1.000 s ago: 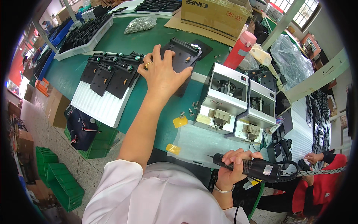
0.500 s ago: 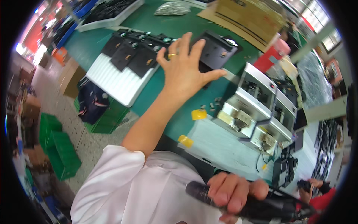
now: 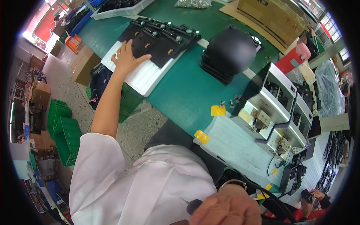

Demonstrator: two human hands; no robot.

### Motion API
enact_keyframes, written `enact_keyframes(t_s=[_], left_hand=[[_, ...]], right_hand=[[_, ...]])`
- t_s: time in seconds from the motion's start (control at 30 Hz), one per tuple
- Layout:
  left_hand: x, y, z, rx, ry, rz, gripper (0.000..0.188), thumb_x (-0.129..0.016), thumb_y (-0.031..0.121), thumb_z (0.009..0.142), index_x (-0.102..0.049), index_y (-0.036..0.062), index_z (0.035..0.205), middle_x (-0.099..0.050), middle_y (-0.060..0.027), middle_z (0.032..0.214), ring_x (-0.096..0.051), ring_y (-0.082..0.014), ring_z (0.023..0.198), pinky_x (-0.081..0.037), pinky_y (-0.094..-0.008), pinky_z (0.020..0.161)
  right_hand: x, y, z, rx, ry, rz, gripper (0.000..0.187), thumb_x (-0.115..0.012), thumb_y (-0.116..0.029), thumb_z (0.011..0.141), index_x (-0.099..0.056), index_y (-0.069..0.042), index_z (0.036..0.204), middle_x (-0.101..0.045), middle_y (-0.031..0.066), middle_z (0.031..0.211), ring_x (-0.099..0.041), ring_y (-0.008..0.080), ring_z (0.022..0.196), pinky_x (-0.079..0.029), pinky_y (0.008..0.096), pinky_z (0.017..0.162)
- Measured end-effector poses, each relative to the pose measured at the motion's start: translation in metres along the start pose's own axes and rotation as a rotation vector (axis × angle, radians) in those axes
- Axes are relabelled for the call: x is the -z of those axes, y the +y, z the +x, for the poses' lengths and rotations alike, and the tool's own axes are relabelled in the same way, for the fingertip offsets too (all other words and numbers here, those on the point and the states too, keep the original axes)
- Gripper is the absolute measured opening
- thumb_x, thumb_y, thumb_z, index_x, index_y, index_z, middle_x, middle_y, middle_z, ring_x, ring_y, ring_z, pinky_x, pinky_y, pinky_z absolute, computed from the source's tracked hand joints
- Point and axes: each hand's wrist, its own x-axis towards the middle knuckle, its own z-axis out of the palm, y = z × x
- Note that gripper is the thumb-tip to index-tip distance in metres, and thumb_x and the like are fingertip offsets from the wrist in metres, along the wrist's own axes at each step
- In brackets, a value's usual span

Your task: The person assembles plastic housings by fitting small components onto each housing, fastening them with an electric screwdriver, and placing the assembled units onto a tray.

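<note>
My left hand (image 3: 129,60) is open, fingers spread, over the near edge of several flat black plates (image 3: 159,50) with small round studs and brass-coloured clips. Those plates lie on a white ribbed tray (image 3: 140,84); whether my fingertips touch them I cannot tell. To the right stands a stack of black parts (image 3: 215,71), topped by a dark, blurred, rounded shape. Close to my body, my right hand (image 3: 228,208) is closed around a black rod-shaped tool (image 3: 193,206). Only the tool's blunt end shows, and the back of the hand hides most fingers.
Silver-and-black machine housings (image 3: 262,112) stand at the right, beside a pale sheet (image 3: 232,138) with yellow tape (image 3: 217,110). Small metal pieces (image 3: 235,100) lie nearby. A red container (image 3: 294,58) and cardboard box (image 3: 270,18) are farther back. Another person's hands (image 3: 313,198) show lower right.
My left hand has gone from beside the black stack leftward to the plates on the tray. The right hand has turned and dropped lower with the tool. The view has shifted.
</note>
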Motion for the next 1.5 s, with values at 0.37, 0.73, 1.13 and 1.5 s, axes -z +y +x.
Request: enact_keyframes(t_s=[0.37, 0.73, 1.13, 1.5], left_hand=[[-0.009, -0.008, 0.01, 0.019, -0.141, -0.173, 0.113, -0.078, 0.067, 0.059, -0.034, 0.0102, 0.146, -0.044, -0.0151, 0.144, -0.042, -0.0331, 0.132, -0.016, -0.062, 0.106], [-0.013, -0.02, 0.005, -0.105, 0.115, -0.262, 0.091, -0.082, 0.047, 0.066, -0.041, 0.0153, 0.14, -0.059, -0.012, 0.128, -0.056, -0.0288, 0.119, -0.042, -0.0406, 0.098], [0.085, 0.087, -0.169, -0.682, -0.282, -0.581, 0.1, -0.085, 0.052, 0.05, -0.046, 0.0066, 0.13, -0.05, -0.0144, 0.134, -0.044, -0.0285, 0.126, -0.017, -0.0443, 0.111], [0.044, 0.143, -0.21, -0.848, -0.435, -0.687, 0.101, -0.089, 0.038, 0.042, -0.045, 0.0133, 0.13, -0.044, -0.013, 0.138, -0.042, -0.0321, 0.128, -0.015, -0.0533, 0.109]], right_hand=[[-0.024, -0.037, -0.044, 0.028, 0.106, -0.255, 0.041, -0.053, -0.019, 0.098, -0.05, -0.018, 0.138, -0.051, 0.003, 0.142, -0.052, 0.0263, 0.126, -0.038, 0.0452, 0.103], [0.016, -0.059, -0.08, 0.394, 0.672, -0.991, 0.077, -0.071, -0.003, 0.075, -0.038, -0.009, 0.144, -0.055, 0.005, 0.103, -0.049, 0.0211, 0.089, -0.049, 0.037, 0.063], [0.077, -0.093, -0.053, 0.55, 0.56, -1.25, 0.051, -0.051, -0.013, 0.09, -0.03, -0.008, 0.136, -0.057, 0.0117, 0.081, -0.052, 0.0178, 0.057, -0.047, 0.0325, 0.05], [0.098, -0.076, -0.035, 0.536, 0.579, -1.387, 0.053, -0.06, -0.003, 0.085, -0.031, 0.0, 0.129, -0.06, 0.0139, 0.073, -0.055, 0.0191, 0.049, -0.053, 0.0349, 0.048]])
